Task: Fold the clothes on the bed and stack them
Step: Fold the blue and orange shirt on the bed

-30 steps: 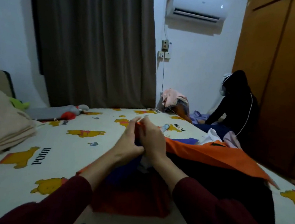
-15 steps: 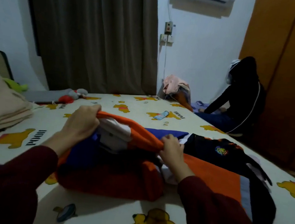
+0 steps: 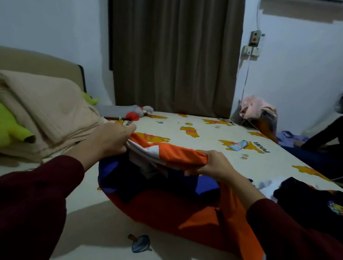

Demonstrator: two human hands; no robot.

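an orange and blue garment is held up off the bed, directly ahead of the person. its top edge is stretched sideways between the hands, so the long axis runs left to right. the left hand is clenched on one end, the right hand on the other. the rest sags toward the body. a dark garment lies nearer the right hand.
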